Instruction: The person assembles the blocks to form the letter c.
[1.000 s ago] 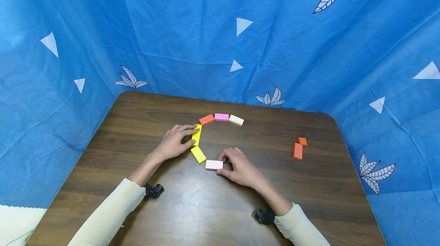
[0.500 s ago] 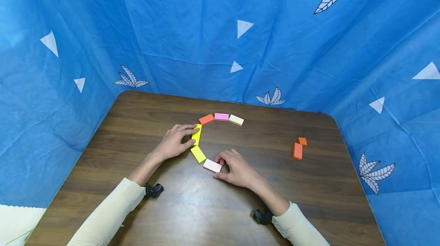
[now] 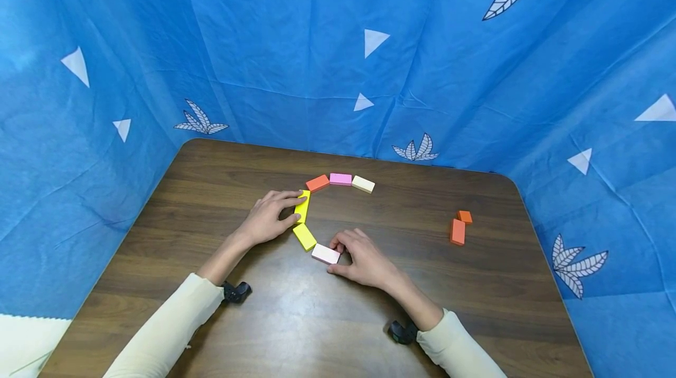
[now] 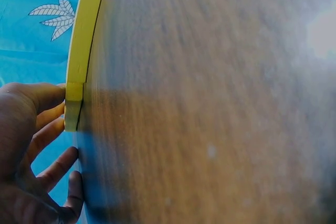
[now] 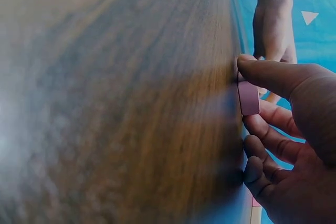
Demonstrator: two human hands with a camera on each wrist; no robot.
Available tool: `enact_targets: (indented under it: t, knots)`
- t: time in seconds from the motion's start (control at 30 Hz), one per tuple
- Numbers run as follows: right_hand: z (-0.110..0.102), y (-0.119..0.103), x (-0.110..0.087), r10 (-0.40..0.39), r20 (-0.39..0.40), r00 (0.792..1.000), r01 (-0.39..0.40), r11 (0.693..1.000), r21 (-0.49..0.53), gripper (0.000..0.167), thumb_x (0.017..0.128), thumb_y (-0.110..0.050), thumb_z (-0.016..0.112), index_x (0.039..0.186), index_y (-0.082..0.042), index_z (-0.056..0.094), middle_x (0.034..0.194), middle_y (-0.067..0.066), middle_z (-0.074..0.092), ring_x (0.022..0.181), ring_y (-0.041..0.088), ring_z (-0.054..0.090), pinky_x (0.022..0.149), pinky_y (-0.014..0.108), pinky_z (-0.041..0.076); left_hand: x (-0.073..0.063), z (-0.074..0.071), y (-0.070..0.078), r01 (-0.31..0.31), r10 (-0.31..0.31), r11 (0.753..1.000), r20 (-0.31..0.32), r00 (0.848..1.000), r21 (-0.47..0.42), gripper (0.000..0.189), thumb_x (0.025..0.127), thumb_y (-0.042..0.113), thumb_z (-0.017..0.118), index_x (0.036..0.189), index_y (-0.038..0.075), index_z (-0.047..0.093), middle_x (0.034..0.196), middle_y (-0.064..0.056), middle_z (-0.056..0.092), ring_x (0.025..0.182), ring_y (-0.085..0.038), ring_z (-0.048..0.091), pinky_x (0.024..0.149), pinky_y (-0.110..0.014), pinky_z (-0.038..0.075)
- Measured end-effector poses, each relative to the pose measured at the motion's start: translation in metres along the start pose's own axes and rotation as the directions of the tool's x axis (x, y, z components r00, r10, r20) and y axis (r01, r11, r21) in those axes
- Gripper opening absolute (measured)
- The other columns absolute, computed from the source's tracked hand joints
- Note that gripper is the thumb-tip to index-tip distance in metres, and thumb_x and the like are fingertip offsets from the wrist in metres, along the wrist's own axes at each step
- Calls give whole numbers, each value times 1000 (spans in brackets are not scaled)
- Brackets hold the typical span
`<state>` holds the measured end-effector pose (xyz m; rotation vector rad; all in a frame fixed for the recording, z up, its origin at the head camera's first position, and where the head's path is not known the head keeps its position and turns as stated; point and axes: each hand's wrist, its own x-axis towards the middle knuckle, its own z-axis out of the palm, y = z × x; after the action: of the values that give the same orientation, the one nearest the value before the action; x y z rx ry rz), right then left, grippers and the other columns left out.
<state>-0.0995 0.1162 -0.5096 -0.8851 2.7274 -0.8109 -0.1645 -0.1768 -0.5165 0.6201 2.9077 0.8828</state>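
Note:
In the head view, my left hand point(image 3: 269, 216) rests its fairly straight fingers and thumb on a long yellow block point(image 3: 303, 208). A shorter yellow block point(image 3: 304, 237) lies against that block's near end. My right hand point(image 3: 364, 260) pinches the right end of a pale pink block point(image 3: 325, 254) between thumb and fingers. This pink block sits at an angle, its left end close to the short yellow block. From the right wrist, the thumb and a finger show on either side of the pink block point(image 5: 249, 98). The left wrist view shows the thumb against the yellow blocks point(image 4: 83, 40).
Past the long yellow block, the curve continues with a red-orange block point(image 3: 318, 184), a bright pink block point(image 3: 340, 179) and a cream block point(image 3: 363, 184). Two orange blocks point(image 3: 458, 232) lie at the right on the wooden table point(image 3: 296, 331). Blue curtains point(image 3: 264, 61) stand around its far sides.
My right hand has shifted slightly left and turned the pale pink block, so its right end angles nearer to me. The left hand has stayed on the long yellow block.

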Motion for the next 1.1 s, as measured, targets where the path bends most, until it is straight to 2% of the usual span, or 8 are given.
enact_targets:
  t: [0.37, 0.67, 0.93, 1.0, 1.1]
  knots:
    - [-13, 8, -12, 19, -13, 1000, -18, 1000, 25, 42, 87, -41, 91, 117, -19, 70, 103, -6, 68, 99, 12, 55, 89, 32, 46, 1, 1, 0, -12, 12, 1000, -6, 1000, -2, 49, 104, 33, 71, 152, 23, 65, 163, -1, 58, 144, -33, 53, 104, -59, 45]
    - [-38, 45, -43, 120, -105, 987, -116, 992, 41, 38, 89, -35, 90, 117, -18, 72, 103, -4, 68, 96, 14, 58, 87, 33, 49, 1, 1, 1, -20, 20, 1000, -3, 1000, 1, 50, 104, 33, 72, 152, 22, 65, 162, -2, 58, 143, -33, 54, 105, -60, 45]
    - [-60, 79, -68, 238, -220, 946, -234, 971, 45, 37, 91, -31, 89, 120, -14, 72, 108, 0, 71, 96, 15, 59, 87, 38, 50, 1, 1, 0, -26, 26, 1000, -8, 1000, 0, 50, 104, 33, 72, 152, 22, 65, 163, -2, 58, 143, -34, 53, 104, -61, 45]
    - [-65, 87, -74, 275, -243, 930, -273, 961, 42, 38, 92, -31, 88, 122, -13, 72, 110, 3, 71, 97, 18, 60, 88, 41, 50, 0, 1, -1, -24, 24, 1000, -7, 1000, 1, 50, 103, 33, 72, 152, 23, 65, 163, -2, 58, 143, -34, 53, 104, -60, 45]
    - [-74, 97, -83, 347, -283, 894, -350, 936, 41, 39, 96, -33, 84, 125, -11, 70, 111, 7, 71, 98, 22, 61, 88, 43, 49, 0, 1, -1, -22, 23, 1000, -7, 1000, 7, 50, 103, 33, 73, 152, 23, 65, 163, -2, 58, 142, -34, 53, 103, -60, 45]
